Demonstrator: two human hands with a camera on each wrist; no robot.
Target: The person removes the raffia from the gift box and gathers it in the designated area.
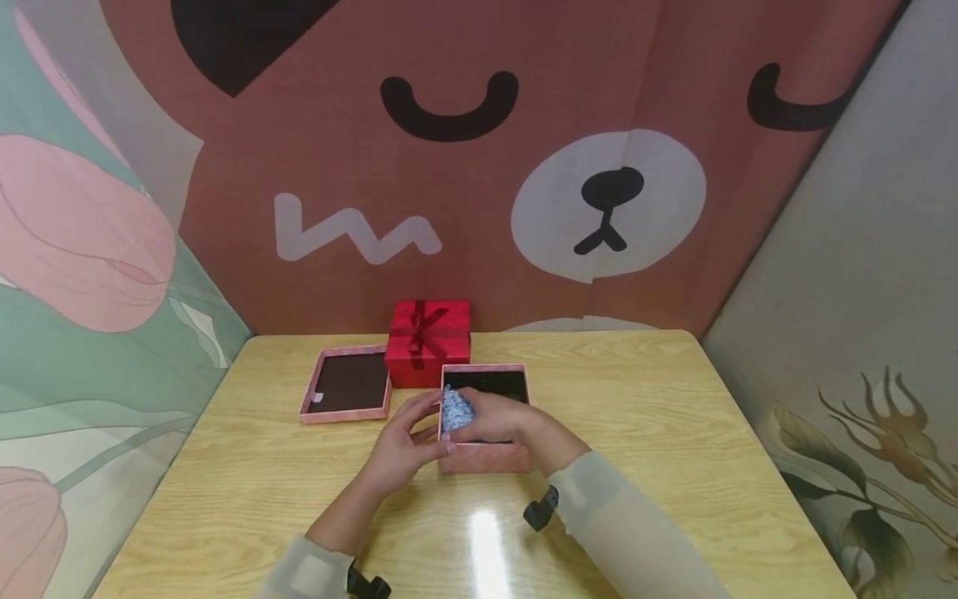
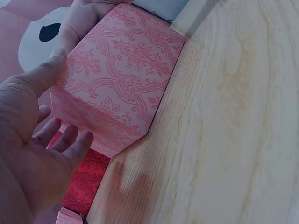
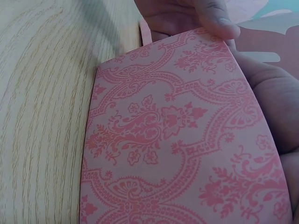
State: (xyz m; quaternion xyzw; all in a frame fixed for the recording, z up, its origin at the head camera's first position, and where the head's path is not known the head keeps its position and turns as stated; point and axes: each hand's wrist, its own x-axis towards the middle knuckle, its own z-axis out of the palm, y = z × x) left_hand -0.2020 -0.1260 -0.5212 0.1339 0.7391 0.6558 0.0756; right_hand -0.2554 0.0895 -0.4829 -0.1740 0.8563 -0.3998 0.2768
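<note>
A pink patterned box (image 1: 485,458) with a dark inside stands uncovered on the table. My right hand (image 1: 494,416) reaches into it from the right and holds a blue-and-white patterned thing (image 1: 457,411) against the left part of the inside. The kind of this thing cannot be told, and the hand covers part of it. My left hand (image 1: 405,445) holds the box at its left side, thumb at the front left corner and fingers along the left wall. In the left wrist view, the thumb and fingers of the left hand (image 2: 37,135) touch the pink box (image 2: 121,70).
A pink-rimmed lid (image 1: 306,408) lies with its dark inside up on the left. Behind the pink box stands a red gift box (image 1: 427,366) with a dark ribbon bow. The wooden table (image 1: 659,449) meets a bear-patterned cloth (image 1: 479,291) at the back.
</note>
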